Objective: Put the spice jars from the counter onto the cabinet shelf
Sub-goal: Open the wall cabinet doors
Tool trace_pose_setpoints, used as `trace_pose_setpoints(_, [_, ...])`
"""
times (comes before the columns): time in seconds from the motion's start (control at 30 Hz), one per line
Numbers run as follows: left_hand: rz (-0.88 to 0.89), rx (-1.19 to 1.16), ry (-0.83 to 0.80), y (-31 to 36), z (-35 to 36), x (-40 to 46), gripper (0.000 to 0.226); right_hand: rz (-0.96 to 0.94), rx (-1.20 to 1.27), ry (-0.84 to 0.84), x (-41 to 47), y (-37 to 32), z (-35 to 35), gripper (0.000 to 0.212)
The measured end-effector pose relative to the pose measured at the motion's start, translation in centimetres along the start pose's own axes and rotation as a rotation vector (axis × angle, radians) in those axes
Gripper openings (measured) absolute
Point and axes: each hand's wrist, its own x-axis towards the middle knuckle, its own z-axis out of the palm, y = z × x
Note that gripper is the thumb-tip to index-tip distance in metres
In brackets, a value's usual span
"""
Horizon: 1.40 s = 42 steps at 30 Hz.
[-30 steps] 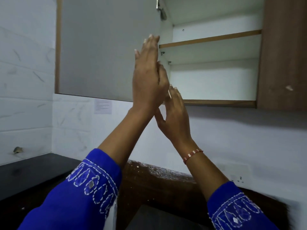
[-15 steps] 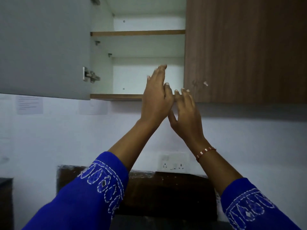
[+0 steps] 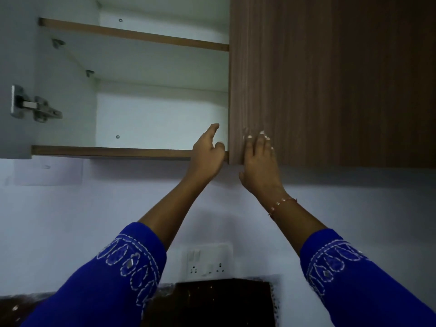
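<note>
**Reaching up at the cabinet's closed door**

Reaching up, the left hand (image 3: 207,154) curls its fingers round the inner edge of the closed door (image 3: 330,79), thumb pointing up in front of the open compartment. The right hand (image 3: 258,161) lies flat against the door's wood-grain face just beside that edge, fingers straight and spread, holding nothing.

The cabinet (image 3: 151,114) stands open on its left half. The bottom shelf (image 3: 111,152) runs as a brown-edged board level with both hands; an upper shelf (image 3: 132,35) crosses above it. No spice jars show anywhere in view.

A grey door (image 3: 14,67) is swung wide at the left, its hinge (image 3: 33,106) showing. Below, a socket plate (image 3: 207,261) sits on the pale wall above a dark counter (image 3: 224,303). Blue embroidered sleeves (image 3: 113,274) cover both forearms, and a bracelet (image 3: 282,204) circles the right wrist.
</note>
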Motion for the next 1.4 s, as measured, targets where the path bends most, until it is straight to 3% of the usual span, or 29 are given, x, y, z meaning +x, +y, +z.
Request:
trace_pose_setpoints(0.13, [-0.045,-0.128,-0.015,-0.9,1.5,2.9,0.051,0.053,-0.097,-0.034,2.0,0.0,1.8,0.101])
trace_pose_setpoints(0.3, [-0.05,-0.187,-0.079,-1.0,4.2,4.7,0.048,-0.005,-0.224,0.067,1.9,0.7,3.2,0.072])
trace_pose_setpoints(0.47, [-0.018,-0.229,0.059,0.0,5.3,5.2,0.04,-0.016,-0.289,0.157,1.2,1.0,2.8,0.065])
trace_pose_setpoints(0.63, [0.0,-0.32,0.075,4.1,5.1,5.1,0.035,0.007,-0.105,0.192,-0.7,2.2,0.2,0.072])
trace_pose_setpoints(1.0, [0.166,-0.34,0.15,15.0,8.2,-0.6,0.044,-0.061,0.114,0.221,-6.9,7.7,-9.0,0.083])
trace_pose_setpoints(1.27, [0.212,-0.359,0.155,23.1,12.7,-5.6,0.049,0.004,0.421,0.432,-11.8,12.8,-15.0,0.071])
trace_pose_setpoints(1.4, [0.229,-0.352,0.184,26.9,16.2,-8.0,0.056,0.146,0.582,0.475,-13.8,16.0,-16.9,0.057])
